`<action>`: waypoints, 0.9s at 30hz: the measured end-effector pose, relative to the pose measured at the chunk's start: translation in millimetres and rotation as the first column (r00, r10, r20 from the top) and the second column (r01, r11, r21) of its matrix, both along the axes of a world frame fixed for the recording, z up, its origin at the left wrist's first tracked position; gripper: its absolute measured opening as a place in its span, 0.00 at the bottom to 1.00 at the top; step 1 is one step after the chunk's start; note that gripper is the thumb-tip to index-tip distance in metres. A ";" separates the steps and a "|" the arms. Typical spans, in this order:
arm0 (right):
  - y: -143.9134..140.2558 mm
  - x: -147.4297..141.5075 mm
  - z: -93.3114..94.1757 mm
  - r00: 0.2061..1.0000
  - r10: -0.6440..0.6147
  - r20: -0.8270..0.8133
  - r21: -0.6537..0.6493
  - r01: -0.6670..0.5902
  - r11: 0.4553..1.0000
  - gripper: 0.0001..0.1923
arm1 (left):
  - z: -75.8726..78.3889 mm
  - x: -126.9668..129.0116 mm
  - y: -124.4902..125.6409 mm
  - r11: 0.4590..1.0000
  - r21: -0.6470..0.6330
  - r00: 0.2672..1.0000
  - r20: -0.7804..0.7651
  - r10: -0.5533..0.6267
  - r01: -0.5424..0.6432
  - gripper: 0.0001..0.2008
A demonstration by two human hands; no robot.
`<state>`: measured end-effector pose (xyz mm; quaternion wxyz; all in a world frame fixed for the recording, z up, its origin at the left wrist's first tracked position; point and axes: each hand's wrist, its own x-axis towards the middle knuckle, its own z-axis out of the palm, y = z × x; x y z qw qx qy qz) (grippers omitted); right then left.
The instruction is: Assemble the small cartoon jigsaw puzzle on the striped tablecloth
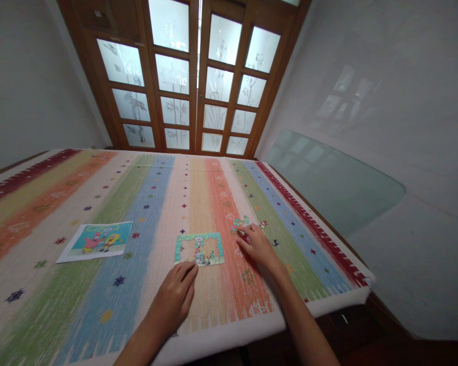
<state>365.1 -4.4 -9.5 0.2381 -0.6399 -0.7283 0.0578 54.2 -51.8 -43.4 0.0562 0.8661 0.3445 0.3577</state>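
Both hands are working at the puzzle on the striped table.

Left hand (175, 297) is resting flat, fingers touching the half-built puzzle frame (199, 249) — right hand (256, 244) is pinching a loose piece (244, 234) just beside the scattered pieces (241, 222); reference picture (97, 240) is lying well left.

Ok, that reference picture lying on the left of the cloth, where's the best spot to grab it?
Probably by its near right corner. The picture lies flat on the striped cloth, so there is no raised part; a thin edge has to be lifted. That corner points toward the left hand, which rests by the puzzle, and nothing lies between them. Slide a fingertip under, then pinch.
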 end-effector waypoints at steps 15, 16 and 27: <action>11.9 80.4 -8.0 0.945 -0.328 -0.007 0.022 0.328 0.945 0.22 | 0.3 -0.3 -0.3 0.999 -0.037 1.000 0.000 0.003 -0.003 0.19; 11.4 81.8 -10.5 0.945 -0.326 -0.012 0.018 0.326 0.945 0.22 | -0.1 -0.4 -0.2 0.999 -0.036 1.000 -0.003 0.003 -0.003 0.19; 6.6 76.9 -20.1 0.932 -0.341 -0.126 0.056 0.350 0.935 0.14 | 1.6 -0.2 0.3 1.000 0.001 1.000 -0.001 0.002 -0.002 0.16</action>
